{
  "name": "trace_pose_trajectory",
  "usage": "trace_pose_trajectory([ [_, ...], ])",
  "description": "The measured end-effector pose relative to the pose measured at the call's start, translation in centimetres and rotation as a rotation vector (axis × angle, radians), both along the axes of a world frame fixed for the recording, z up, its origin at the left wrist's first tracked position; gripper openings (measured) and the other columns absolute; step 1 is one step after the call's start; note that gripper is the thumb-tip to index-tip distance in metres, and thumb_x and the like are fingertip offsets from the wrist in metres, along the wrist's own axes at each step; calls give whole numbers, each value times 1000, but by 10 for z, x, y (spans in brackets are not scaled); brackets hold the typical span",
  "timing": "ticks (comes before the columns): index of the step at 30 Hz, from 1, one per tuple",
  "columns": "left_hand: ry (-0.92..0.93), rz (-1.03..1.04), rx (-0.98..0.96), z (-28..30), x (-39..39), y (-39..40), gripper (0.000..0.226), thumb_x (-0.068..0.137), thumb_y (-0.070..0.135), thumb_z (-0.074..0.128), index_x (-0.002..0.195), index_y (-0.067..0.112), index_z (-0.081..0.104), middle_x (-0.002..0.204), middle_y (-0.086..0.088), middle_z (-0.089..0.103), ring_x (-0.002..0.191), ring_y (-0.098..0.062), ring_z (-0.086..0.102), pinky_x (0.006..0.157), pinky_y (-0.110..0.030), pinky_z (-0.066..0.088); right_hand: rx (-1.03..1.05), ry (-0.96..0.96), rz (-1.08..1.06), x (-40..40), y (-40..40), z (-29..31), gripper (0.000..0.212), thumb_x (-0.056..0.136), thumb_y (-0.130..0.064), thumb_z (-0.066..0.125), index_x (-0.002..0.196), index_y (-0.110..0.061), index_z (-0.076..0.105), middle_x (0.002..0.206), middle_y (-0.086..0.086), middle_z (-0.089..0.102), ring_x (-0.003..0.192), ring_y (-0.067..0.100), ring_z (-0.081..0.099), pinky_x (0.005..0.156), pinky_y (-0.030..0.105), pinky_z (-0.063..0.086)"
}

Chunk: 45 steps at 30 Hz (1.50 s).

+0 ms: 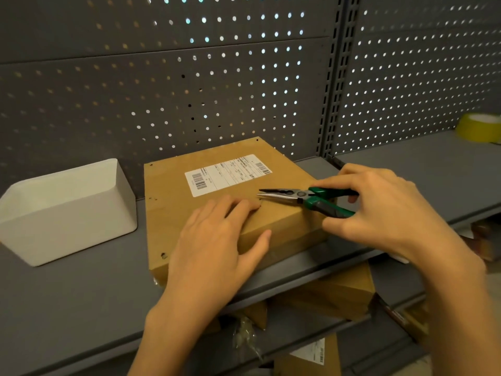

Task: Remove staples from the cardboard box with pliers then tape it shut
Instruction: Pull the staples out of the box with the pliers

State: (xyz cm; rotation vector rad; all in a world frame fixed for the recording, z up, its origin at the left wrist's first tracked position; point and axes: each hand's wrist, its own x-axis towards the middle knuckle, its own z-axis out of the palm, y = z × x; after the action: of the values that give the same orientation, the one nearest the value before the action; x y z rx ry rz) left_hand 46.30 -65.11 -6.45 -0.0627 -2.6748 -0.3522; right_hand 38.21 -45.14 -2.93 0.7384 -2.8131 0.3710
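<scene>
A flat brown cardboard box (173, 191) with a white shipping label (226, 175) lies on the grey shelf (81, 294). My left hand (217, 240) presses flat on the box's near top, fingers straight, thumb over the front edge. My right hand (379, 207) grips the green and black handles of long-nose pliers (298, 196). The plier jaws are slightly apart, and their tips hover just above the box top right beside my left fingertips. A yellow tape roll (478, 127) sits far right on the neighbouring shelf.
A white rectangular bin (65, 213) stands left of the box. A perforated grey back panel (189, 77) rises behind. Below the shelf edge lie several more cardboard boxes (333, 297), one with a label.
</scene>
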Motion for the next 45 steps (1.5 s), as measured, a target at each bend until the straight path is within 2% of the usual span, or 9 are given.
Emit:
trace_pose_trajectory([
  [4,45,23,-45,1,0,-2,41,83,55,43,111,30,59,107,10,61,96,-12,57,76,-22,35,9,12,10,-1,2,1,55,65,-48,59,120,-49,54,100,-19,54,90,9,52,56,14,21],
  [14,56,-10,-40,-1,-1,-19,45,81,58,41,111,32,61,108,14,60,97,-8,56,77,-20,37,38,5,91,-14,-10,1,57,64,-49,57,121,-48,54,98,-20,51,88,5,47,56,13,22],
  [18,83,-10,-34,-3,-3,-19,43,80,58,42,109,33,62,106,15,61,95,-7,57,73,-21,40,25,13,144,-25,-18,2,55,65,-45,61,120,-46,56,93,-17,52,88,8,49,58,26,33],
  [25,132,72,123,-4,-5,-7,41,78,66,39,99,39,61,103,22,60,97,-1,54,78,-30,48,-31,-94,360,-49,-11,11,58,61,-42,58,119,-43,58,91,-20,52,89,7,49,69,31,44],
  [29,232,248,190,-10,-8,17,32,79,58,46,92,33,62,95,19,62,91,1,54,76,-25,43,4,-76,487,-71,-5,17,58,61,-44,57,120,-44,57,91,-22,50,88,4,47,67,29,42],
  [33,287,407,234,-18,-10,39,29,79,54,46,93,32,59,99,23,58,96,6,46,88,-21,26,83,-23,605,-90,-3,17,57,66,-42,64,122,-43,55,89,-28,44,88,1,43,65,25,34],
  [38,299,466,326,-19,-11,48,34,77,55,45,95,31,60,104,26,57,103,8,45,93,-11,20,119,41,721,-105,-7,18,61,65,-42,63,125,-41,54,102,-15,53,98,15,50,76,33,43],
  [41,297,481,355,-18,-11,49,37,76,56,47,96,28,62,105,27,58,106,6,47,95,-7,16,119,69,766,-113,-10,17,62,65,-42,62,126,-42,53,104,-9,56,98,17,50,71,30,38],
  [45,296,498,363,-19,-12,51,38,75,56,48,96,27,63,106,24,60,108,2,50,95,-13,20,99,-3,818,-122,-16,20,60,66,-36,65,125,-43,53,93,-18,48,95,12,47,68,32,40],
])
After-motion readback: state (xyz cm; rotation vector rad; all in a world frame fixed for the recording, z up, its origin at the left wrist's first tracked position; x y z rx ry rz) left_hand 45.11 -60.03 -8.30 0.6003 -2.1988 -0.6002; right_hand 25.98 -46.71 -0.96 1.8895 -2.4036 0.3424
